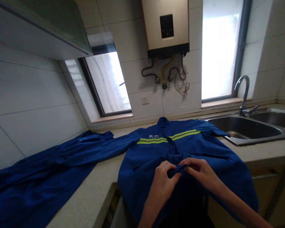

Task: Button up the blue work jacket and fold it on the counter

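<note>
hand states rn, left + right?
Left hand: closed, pinching the blue jacket near its front.
Right hand: closed, pinching the same jacket beside the left.

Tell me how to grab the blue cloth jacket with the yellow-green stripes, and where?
Try the small raised fold low on the front of the striped blue jacket, probably coming from the near side. The jacket lies spread with its collar at the far end, and that fold stands up, so the left hand and right hand can pinch it.
</note>
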Demonstrator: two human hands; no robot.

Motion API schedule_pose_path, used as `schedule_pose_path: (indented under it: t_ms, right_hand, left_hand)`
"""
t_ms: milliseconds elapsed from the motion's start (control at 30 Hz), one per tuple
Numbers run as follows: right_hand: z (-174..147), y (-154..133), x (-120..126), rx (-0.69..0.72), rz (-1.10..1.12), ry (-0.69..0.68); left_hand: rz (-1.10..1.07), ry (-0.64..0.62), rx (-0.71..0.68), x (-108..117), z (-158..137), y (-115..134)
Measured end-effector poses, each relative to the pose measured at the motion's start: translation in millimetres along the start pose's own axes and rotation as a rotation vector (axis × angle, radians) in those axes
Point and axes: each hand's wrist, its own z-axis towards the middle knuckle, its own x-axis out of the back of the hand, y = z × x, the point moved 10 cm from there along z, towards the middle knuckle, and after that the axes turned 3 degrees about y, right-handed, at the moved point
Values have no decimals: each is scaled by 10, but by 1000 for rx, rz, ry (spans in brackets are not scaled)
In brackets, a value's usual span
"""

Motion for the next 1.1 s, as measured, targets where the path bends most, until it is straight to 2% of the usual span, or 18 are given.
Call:
schedule_pose_path:
  t_ms: [133, 367, 567, 667, 933, 1100]
  right_hand:
    - [-4, -70, -26, 25, -29, -22]
    - [1, -123, -27, 39, -85, -67]
    - [8, -154, -40, 38, -42, -99]
    - [12, -147, -55, 28, -22, -101]
    - [7, -60, -52, -6, -49, -75]
    - [14, -43, -41, 4, -65, -33]
  left_hand:
    - [3, 10, -9, -10, -16, 50]
    - [-143, -38, 31, -44, 17, 18]
    - [-428, -128, -7, -140, 96, -125]
    - [-531, -119, 7, -145, 129, -208]
    - [-592, -233, -21, -201, 168, -211]
    - [-605, -256, -34, -208, 206, -224]
